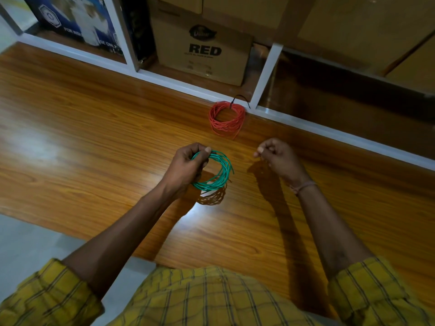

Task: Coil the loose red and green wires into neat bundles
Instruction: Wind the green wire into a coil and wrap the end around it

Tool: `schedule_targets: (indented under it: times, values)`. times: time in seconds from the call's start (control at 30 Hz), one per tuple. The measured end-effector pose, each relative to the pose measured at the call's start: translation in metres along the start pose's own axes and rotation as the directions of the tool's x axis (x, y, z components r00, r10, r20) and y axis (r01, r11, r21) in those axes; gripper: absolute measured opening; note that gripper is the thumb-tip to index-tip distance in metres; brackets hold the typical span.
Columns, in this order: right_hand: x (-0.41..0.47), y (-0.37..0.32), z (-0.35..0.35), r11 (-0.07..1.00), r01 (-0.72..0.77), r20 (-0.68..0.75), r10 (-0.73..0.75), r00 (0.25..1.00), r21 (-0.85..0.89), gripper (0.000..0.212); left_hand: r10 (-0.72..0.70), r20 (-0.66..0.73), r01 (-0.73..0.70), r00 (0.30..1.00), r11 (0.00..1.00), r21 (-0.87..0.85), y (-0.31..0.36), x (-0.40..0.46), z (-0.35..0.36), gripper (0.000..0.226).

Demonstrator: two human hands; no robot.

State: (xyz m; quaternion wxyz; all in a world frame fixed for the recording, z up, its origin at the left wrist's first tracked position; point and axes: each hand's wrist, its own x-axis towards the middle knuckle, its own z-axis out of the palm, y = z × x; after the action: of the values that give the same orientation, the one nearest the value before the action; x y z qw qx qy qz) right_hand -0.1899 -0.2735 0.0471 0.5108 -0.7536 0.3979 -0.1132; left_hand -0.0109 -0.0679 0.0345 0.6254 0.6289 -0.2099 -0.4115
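- Head view: the left hand (188, 165) pinches the green wire coil (215, 170) just above the tabletop (94, 128), likely keeping its loops gathered.
- The right hand (275, 156) is pinched shut; on what, I cannot tell.
- The red wire coil (227, 120), tied with a black tie (237, 101), lies beyond by the shelf frame.
- A cardboard box (202, 48) sits closed in the shelf; contents hidden.

A glossy wooden tabletop (94, 128) is spanning the middle of the frame, and a tied red wire coil (226, 119) is lying on it near its far edge, upper centre.
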Motion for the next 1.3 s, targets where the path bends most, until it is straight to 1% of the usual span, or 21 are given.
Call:
schedule_targets:
  times: [0.07, 0.13, 0.17, 0.23, 0.37, 0.43, 0.5, 0.57, 0.63, 0.8, 0.87, 0.9, 0.97, 1.03, 1.17, 1.3]
  values:
    - [-0.014, -0.021, 0.001, 0.962, -0.034, 0.050, 0.022, 0.999, 0.271, 0.007, -0.001, 0.000, 0.001, 1.000, 1.000, -0.005, 0.002, -0.002, -0.002, 0.032]
    - [-0.027, -0.039, 0.003, 0.865, -0.090, 0.108, 0.042, 0.993, 0.494, 0.013, -0.004, -0.003, 0.004, 1.000, 1.000, -0.007, 0.003, -0.004, -0.004, 0.031]
    - [-0.033, -0.045, 0.004, 0.815, -0.112, 0.129, 0.046, 0.991, 0.568, 0.017, -0.006, -0.005, 0.006, 1.000, 1.000, -0.007, 0.003, -0.005, -0.004, 0.031]
    - [-0.045, -0.054, 0.008, 0.745, -0.139, 0.158, 0.045, 0.986, 0.652, 0.021, -0.004, -0.005, 0.004, 1.000, 1.000, -0.001, 0.005, -0.006, -0.005, 0.030]
    - [-0.062, -0.071, 0.015, 0.681, -0.154, 0.187, 0.025, 0.982, 0.716, 0.013, 0.002, 0.002, -0.002, 1.000, 1.000, 0.011, 0.008, -0.008, -0.004, 0.029]
    - [-0.070, -0.077, 0.018, 0.708, -0.163, 0.217, 0.014, 0.976, 0.687, 0.011, 0.015, -0.001, -0.015, 1.000, 0.999, 0.040, 0.011, -0.009, -0.003, 0.030]
    - [-0.074, -0.079, 0.024, 0.793, -0.152, 0.226, 0.018, 0.974, 0.590, 0.010, 0.029, -0.003, -0.029, 1.000, 0.997, 0.069, 0.012, -0.009, -0.002, 0.029]
    - [-0.077, -0.078, 0.032, 0.863, -0.113, 0.203, 0.012, 0.979, 0.492, 0.011, 0.030, -0.004, -0.029, 1.000, 0.997, 0.078, 0.014, -0.009, 0.000, 0.030]
    - [-0.078, -0.075, 0.040, 0.895, -0.081, 0.157, 0.013, 0.988, 0.438, 0.010, 0.013, -0.008, -0.013, 1.000, 0.997, 0.074, 0.016, -0.010, 0.002, 0.033]
    - [-0.075, -0.067, 0.059, 0.943, -0.048, -0.007, 0.053, 0.999, 0.329, 0.009, -0.008, 0.002, 0.008, 1.000, 0.996, 0.089, 0.023, -0.011, 0.006, 0.031]
    - [-0.072, -0.060, 0.069, 0.972, 0.007, -0.143, 0.027, 0.989, 0.236, 0.010, -0.019, 0.002, 0.019, 1.000, 0.997, 0.079, 0.026, -0.011, 0.008, 0.029]
    - [-0.071, -0.058, 0.073, 0.983, 0.056, -0.222, -0.016, 0.975, 0.177, 0.011, -0.023, 0.005, 0.023, 1.000, 0.997, 0.075, 0.028, -0.011, 0.008, 0.029]
    - [-0.071, -0.053, 0.081, 0.977, 0.183, -0.311, -0.141, 0.940, 0.109, 0.015, -0.037, 0.010, 0.036, 0.999, 0.998, 0.055, 0.031, -0.012, 0.009, 0.031]
    - [-0.073, -0.052, 0.085, 0.956, 0.278, -0.341, -0.233, 0.911, 0.090, 0.013, -0.064, 0.011, 0.064, 0.998, 0.998, 0.023, 0.034, -0.011, 0.010, 0.031]
    - [-0.072, -0.047, 0.088, 0.917, 0.399, -0.364, -0.368, 0.855, 0.009, 0.008, -0.095, 0.010, 0.096, 0.995, 0.995, -0.018, 0.040, -0.009, 0.011, 0.032]
    - [-0.070, -0.051, 0.089, 0.894, 0.448, -0.350, -0.418, 0.838, 0.004, 0.008, -0.106, 0.020, 0.106, 0.994, 0.994, -0.029, 0.046, -0.009, 0.009, 0.030]
